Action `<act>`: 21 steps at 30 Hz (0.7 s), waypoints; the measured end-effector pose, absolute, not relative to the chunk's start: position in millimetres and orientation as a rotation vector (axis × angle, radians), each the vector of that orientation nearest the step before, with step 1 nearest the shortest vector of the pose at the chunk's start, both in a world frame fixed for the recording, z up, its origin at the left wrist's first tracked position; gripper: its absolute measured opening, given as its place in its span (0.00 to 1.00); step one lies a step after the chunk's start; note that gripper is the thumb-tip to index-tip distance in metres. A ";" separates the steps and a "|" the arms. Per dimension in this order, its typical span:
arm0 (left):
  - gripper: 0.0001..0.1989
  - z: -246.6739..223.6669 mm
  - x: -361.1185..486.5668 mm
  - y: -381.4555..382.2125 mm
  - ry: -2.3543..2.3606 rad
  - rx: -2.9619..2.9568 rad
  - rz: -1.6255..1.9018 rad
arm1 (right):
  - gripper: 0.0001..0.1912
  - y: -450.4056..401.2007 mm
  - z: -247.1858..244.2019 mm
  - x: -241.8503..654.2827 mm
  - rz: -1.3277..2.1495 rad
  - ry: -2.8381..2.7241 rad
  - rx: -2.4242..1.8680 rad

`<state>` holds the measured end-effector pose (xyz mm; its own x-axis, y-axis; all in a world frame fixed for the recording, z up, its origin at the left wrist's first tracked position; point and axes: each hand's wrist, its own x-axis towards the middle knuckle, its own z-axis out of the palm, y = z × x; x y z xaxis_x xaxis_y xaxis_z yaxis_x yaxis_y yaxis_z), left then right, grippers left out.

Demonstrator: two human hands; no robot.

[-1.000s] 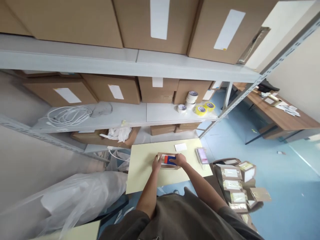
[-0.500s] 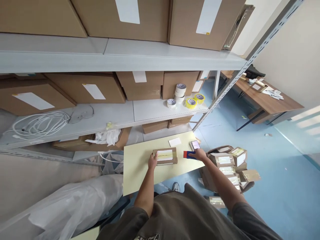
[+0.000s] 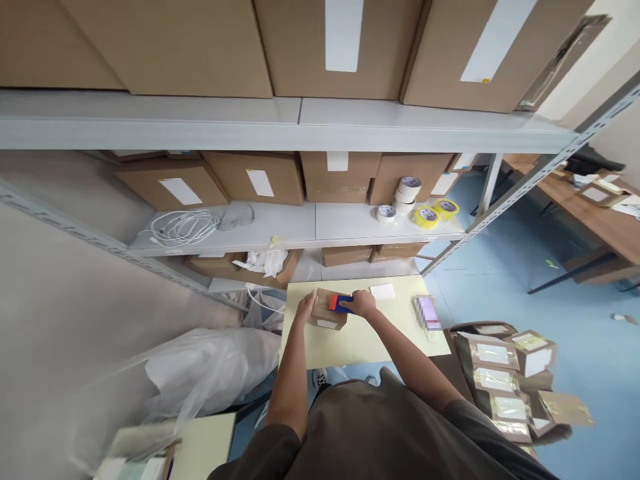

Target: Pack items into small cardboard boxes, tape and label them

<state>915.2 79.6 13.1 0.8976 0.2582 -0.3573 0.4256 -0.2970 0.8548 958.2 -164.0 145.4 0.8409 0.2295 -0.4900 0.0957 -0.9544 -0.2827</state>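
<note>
Head view, carton (image 3: pixel 323 305) on yellow tabletop (image 3: pixel 377 341), grey shelving (image 3: pixel 280 137), blue floor (image 3: pixel 483 287)

And the right hand (image 3: pixel 364 303) is back! Half a second ago it held the blue tool (image 3: pixel 344 304) well clear of the box (image 3: pixel 321 304), out near the phone; now the tool is over the box. The box has turned, too: brown card on top, where the white label faced up before.
</note>
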 end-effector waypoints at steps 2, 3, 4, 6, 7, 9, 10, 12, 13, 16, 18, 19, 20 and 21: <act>0.32 25.4 913.4 71.2 0.458 1.896 -0.165 | 0.32 -145.7 148.4 960.6 0.788 -0.285 -2.794; 0.31 29.9 912.4 65.0 0.518 1.938 -0.160 | 0.32 -141.1 149.6 961.4 0.786 -0.285 -2.807; 0.30 33.1 911.3 57.9 0.589 1.990 -0.160 | 0.33 -139.1 150.4 961.8 0.782 -0.278 -2.820; 0.28 36.0 908.8 42.8 0.711 2.081 -0.168 | 0.32 -141.4 150.8 961.0 0.770 -0.259 -2.831; 0.27 36.1 907.2 35.3 0.752 2.114 -0.170 | 0.32 -145.2 150.3 959.8 0.759 -0.253 -2.827; 0.26 34.6 903.9 21.9 0.804 2.152 -0.147 | 0.30 -157.8 147.7 956.8 0.739 -0.252 -2.804; 0.26 33.6 902.3 16.4 0.830 2.163 -0.125 | 0.29 -167.2 145.9 955.4 0.729 -0.256 -2.790; 0.26 32.2 900.1 8.0 0.880 2.177 -0.092 | 0.28 -194.6 142.0 954.1 0.718 -0.243 -2.780; 0.26 32.1 899.6 5.1 0.892 2.183 -0.087 | 0.28 -212.9 140.0 954.4 0.714 -0.219 -2.785; 0.25 33.6 900.2 -0.5 0.894 2.209 -0.095 | 0.27 -278.1 133.2 958.1 0.711 -0.070 -2.816; 0.25 35.0 901.2 -3.6 0.894 2.221 -0.083 | 0.26 -313.7 126.5 961.9 0.696 0.019 -2.839; 0.25 35.7 901.5 -5.1 0.903 2.221 -0.073 | 0.26 -323.6 121.9 963.9 0.683 0.051 -2.844; 0.25 36.2 901.8 -6.6 0.912 2.221 -0.064 | 0.27 -326.7 116.5 965.9 0.672 0.072 -2.846; 0.26 36.6 901.9 -7.9 0.915 2.219 -0.058 | 0.27 -322.7 110.3 967.6 0.664 0.080 -2.844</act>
